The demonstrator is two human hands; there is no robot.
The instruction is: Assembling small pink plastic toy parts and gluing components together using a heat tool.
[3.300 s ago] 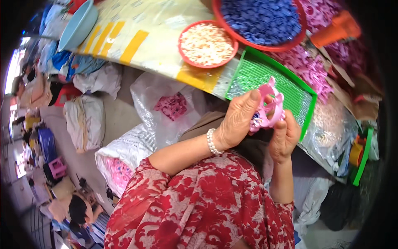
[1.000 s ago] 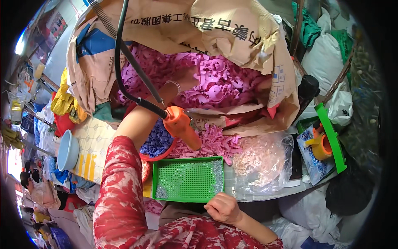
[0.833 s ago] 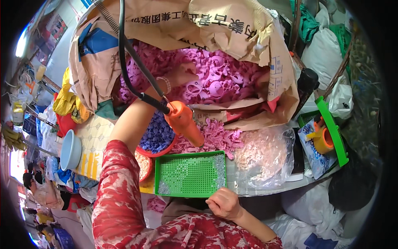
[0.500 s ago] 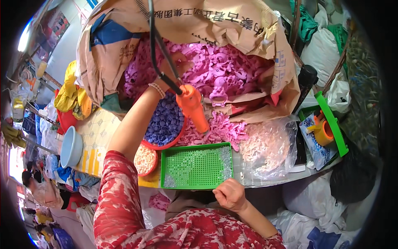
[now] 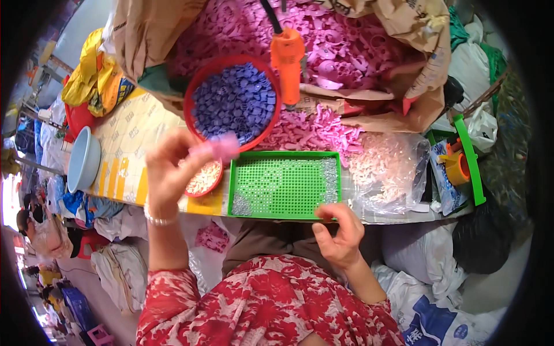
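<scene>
Tray as landmark: left, a small dish; behind-left, a bowl of pieces; behind, the tool; right, a bag.

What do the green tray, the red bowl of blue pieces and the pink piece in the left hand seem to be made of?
Green tray: probably moulded plastic, matte, with a regular grid of studs or holes. Red bowl: likely plastic, smooth thin rim with a slight sheen. Pink piece, pinched in the left hand: seemingly plastic, like the pink heap behind, but motion blur hides its finish.
</scene>
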